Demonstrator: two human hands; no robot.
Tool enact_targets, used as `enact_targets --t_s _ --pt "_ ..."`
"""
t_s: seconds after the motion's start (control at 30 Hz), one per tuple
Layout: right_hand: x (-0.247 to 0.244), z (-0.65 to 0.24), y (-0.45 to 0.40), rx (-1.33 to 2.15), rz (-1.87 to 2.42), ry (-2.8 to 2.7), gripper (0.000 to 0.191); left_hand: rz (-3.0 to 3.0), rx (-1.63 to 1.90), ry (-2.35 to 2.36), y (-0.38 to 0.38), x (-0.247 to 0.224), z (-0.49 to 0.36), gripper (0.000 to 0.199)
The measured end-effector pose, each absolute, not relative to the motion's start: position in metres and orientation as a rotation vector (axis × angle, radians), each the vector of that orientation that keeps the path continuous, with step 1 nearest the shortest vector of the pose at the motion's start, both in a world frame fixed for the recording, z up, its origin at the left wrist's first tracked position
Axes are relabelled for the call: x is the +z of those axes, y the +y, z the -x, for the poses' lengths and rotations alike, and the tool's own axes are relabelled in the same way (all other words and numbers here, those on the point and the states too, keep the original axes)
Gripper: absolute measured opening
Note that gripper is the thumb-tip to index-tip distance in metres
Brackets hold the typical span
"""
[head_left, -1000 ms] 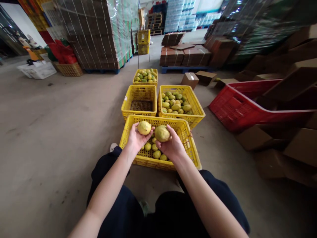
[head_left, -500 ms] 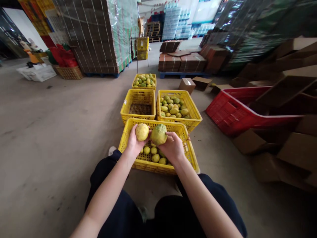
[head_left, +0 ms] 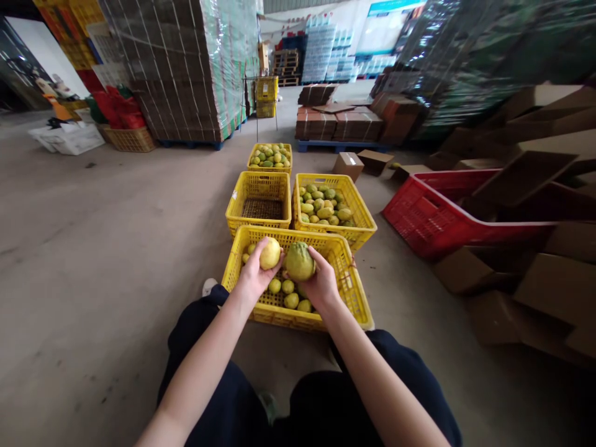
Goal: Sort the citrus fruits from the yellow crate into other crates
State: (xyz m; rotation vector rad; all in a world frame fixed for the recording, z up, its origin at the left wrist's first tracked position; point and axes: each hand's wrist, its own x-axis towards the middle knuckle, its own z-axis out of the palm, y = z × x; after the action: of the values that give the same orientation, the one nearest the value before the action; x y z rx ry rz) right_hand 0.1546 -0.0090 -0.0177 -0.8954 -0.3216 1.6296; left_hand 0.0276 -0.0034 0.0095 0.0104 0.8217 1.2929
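Note:
My left hand is closed round a smooth yellow fruit. Beside it, my right hand grips a larger, bumpy green-yellow fruit. Both fruits are held close together above the near yellow crate. Several small yellow-green fruits lie in that crate, some at its left end and some below my hands; my hands hide part of its inside.
Behind stand an empty yellow crate, a crate of fruit and a farther fruit crate. A red crate and open cardboard boxes are at right. Wrapped stacks rise behind.
The view has tilted up slightly. Both fruits have turned a little in my hands, and more fruits at the near crate's left end now show. Both hands keep their hold.

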Motion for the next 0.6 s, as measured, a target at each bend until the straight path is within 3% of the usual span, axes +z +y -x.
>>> enact_targets --t_s 0.07,0.23,0.6 --pt "-0.021 -0.155 -0.007 1.647 0.874 -0.304 0.015 -0.034 1.286 0.84 -0.005 0.01 -0.027 0.01" --pt "-0.022 -0.153 -0.007 1.682 0.83 -0.273 0.016 -0.075 1.271 0.795 -0.007 0.009 -0.024 0.03" --pt "-0.018 -0.163 -0.005 1.813 0.804 -0.062 0.023 -0.122 1.286 0.74 -0.004 0.007 -0.028 0.032"
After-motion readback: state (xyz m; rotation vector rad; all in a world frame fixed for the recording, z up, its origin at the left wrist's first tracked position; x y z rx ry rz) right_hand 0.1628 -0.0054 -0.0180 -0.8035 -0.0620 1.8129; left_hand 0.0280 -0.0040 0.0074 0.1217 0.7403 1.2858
